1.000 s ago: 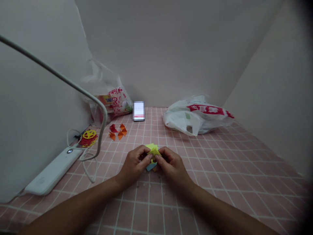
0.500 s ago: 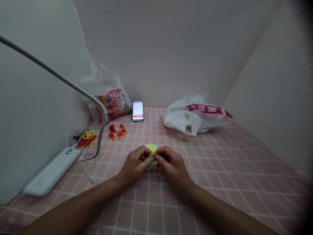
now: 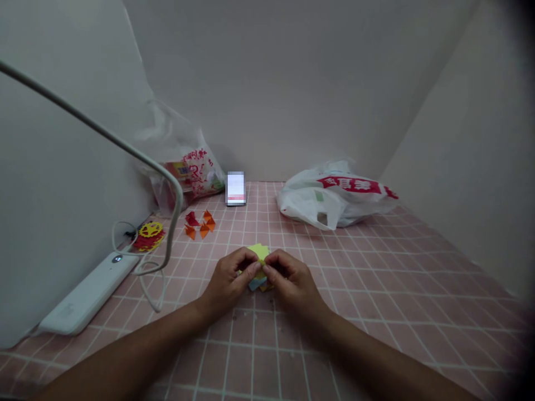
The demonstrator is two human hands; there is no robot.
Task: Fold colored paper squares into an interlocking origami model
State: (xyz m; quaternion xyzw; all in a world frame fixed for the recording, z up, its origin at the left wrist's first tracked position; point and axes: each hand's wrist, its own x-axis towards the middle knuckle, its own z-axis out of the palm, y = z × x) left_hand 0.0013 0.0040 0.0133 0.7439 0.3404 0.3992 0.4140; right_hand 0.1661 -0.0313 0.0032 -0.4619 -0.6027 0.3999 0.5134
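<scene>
My left hand (image 3: 234, 274) and my right hand (image 3: 288, 277) meet at the middle of the table, thumbs and forefingers pinched together. Between their tips is a small piece of yellow paper (image 3: 261, 269), mostly covered by the fingers. More yellow paper (image 3: 258, 252) shows just behind the fingertips. Under the hands, a light blue paper (image 3: 257, 283) and a bit of orange-yellow paper stick out, apparently from a pile on the table. How the held piece is folded cannot be made out.
Several folded orange paper pieces (image 3: 204, 229) and a red one (image 3: 191, 218) lie to the left. Beyond are yellow and red cut-outs (image 3: 151, 229), a white power bank-like device (image 3: 90, 295), and a cable (image 3: 104, 138). A phone (image 3: 236, 188) stands between two plastic bags (image 3: 204, 172) (image 3: 309, 203).
Both hands stay in nearly the same place. The yellow paper between the fingertips has shifted slightly, and the fingers have moved a little on it.
</scene>
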